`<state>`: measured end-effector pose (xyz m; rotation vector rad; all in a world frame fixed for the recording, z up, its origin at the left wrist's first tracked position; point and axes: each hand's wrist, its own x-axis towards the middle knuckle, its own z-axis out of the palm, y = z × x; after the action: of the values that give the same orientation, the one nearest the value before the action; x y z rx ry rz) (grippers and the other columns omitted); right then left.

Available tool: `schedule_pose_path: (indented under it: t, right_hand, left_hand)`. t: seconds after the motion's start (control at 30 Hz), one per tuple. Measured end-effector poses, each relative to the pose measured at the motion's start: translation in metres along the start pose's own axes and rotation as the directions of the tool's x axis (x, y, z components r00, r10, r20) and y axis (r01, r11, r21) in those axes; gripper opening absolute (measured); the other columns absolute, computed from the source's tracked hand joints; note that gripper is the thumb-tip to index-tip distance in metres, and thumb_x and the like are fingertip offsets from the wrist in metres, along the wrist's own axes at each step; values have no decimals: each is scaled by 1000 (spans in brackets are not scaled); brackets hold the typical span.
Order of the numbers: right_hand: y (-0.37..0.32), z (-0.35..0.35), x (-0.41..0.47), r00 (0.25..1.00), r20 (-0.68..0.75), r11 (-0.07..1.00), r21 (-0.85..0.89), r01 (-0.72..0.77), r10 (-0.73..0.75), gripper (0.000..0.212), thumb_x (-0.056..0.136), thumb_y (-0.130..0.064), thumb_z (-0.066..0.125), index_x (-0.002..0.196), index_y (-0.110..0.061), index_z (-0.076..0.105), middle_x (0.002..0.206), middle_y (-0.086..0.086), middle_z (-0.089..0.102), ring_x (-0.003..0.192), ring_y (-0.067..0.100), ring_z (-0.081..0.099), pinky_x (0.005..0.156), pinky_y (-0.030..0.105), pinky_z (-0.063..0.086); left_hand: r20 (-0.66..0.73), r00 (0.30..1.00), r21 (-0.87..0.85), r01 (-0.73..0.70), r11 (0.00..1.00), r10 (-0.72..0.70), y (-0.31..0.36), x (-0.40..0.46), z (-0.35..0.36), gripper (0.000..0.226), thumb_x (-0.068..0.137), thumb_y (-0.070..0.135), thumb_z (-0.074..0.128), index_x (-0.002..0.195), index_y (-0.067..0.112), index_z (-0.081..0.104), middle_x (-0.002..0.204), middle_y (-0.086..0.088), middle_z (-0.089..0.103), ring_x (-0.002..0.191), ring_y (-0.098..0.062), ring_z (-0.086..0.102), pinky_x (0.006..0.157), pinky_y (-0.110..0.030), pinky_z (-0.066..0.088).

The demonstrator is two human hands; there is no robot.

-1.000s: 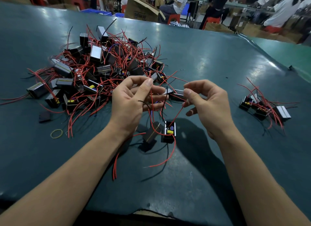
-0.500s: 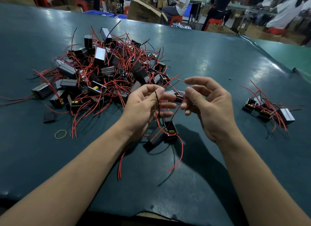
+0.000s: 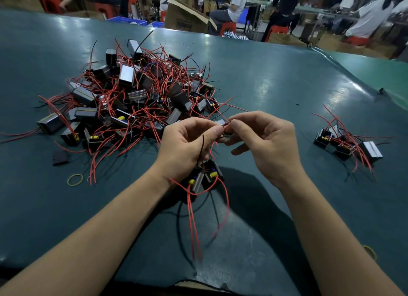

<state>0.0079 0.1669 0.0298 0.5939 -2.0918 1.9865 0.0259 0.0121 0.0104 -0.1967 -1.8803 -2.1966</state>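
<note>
Wire ends [image 3: 225,126] hidden between fingertips [image 3: 235,125]

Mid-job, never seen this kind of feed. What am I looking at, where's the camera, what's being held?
No machine: a person's two bare hands, filmed by one head-worn camera looking forward and down. The left hand and right hand pinch thin red and black wires between their fingertips. The wires run down to two small black box-shaped modules with yellow parts under the left hand. On the dark green table lie a big pile of like modules at left, a small group at right and a yellow rubber band.
</note>
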Motion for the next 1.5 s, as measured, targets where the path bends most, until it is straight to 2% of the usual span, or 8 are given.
schedule_pose_path:
  t: [0.23, 0.43, 0.73, 0.9, 0.97, 1.07, 1.23, 1.5]
  right_hand:
    - [1, -3, 1, 1000, -20, 999, -50, -2, 1, 4, 87, -5, 70, 83, -7, 70, 72, 9, 72, 62, 23, 71, 49, 27, 54]
    - [1, -5, 0, 994, 84, 988, -126, 86, -76, 11, 88, -6, 69, 85, -17, 71, 73, 5, 73, 67, 19, 72, 52, 26, 55]
    - [9, -5, -1, 975, 97, 856, -467, 223, -201, 6, 87, -10, 72, 82, -6, 70, 65, -4, 67, 61, 13, 68, 57, 34, 57]
    - [7, -5, -2, 935, 112, 756, -559, 340, -337, 8, 80, -7, 76, 75, -5, 70, 64, -8, 64, 60, 10, 63, 56, 10, 47]
    - [7, -6, -2, 909, 130, 695, -605, 389, -396, 9, 78, -7, 77, 74, -5, 70, 64, -3, 67, 56, 12, 61, 56, 17, 50]
    - [8, -9, -1, 882, 193, 644, -619, 450, -430, 5, 81, -5, 74, 77, -4, 71, 68, 0, 68, 58, 16, 61, 55, 32, 53]
    - [9, -10, 1, 875, 249, 663, -577, 478, -415, 4, 80, 0, 70, 81, -3, 72, 71, 2, 69, 62, 11, 60, 58, 26, 51]
    - [7, -17, 3, 831, 299, 638, -535, 554, -470, 7, 86, -8, 70, 84, -4, 75, 77, 7, 64, 64, 20, 60, 53, 32, 49]
  left_hand:
    - [12, 989, 90, -150, 985, 150, -3, 1, -1, 4, 83, 5, 72, 84, 9, 72, 68, 2, 72, 51, -1, 60, 54, -10, 45]
    - [-18, 980, 173, -192, 966, 198, -5, 0, -3, 4, 82, 9, 76, 86, 9, 75, 79, -12, 74, 73, -41, 67, 72, -50, 55]
    - [-9, 985, 276, -162, 947, 171, -9, 2, -2, 2, 85, 9, 74, 83, 10, 73, 69, -3, 69, 58, -11, 54, 58, -22, 45]
    - [1, 985, 314, -166, 935, 174, -11, 1, -4, 6, 85, 11, 73, 81, 15, 73, 69, 4, 70, 59, -6, 56, 58, -21, 46]
    - [8, 984, 327, -172, 929, 179, -11, 1, -4, 6, 85, 12, 73, 81, 16, 73, 74, 0, 72, 63, -8, 59, 61, -29, 49]
    - [-1, 983, 348, -172, 922, 184, -11, 1, -4, 5, 86, 12, 73, 82, 14, 73, 77, 0, 73, 67, -9, 64, 66, -33, 53]
    - [15, 984, 350, -171, 921, 177, -8, 0, -5, 4, 87, 8, 71, 83, 10, 73, 75, 4, 70, 64, -3, 61, 63, -16, 47]
    - [111, 985, 346, -160, 924, 129, -2, -1, -8, 10, 86, 8, 71, 79, 15, 71, 70, 4, 65, 58, -1, 55, 57, -15, 43]
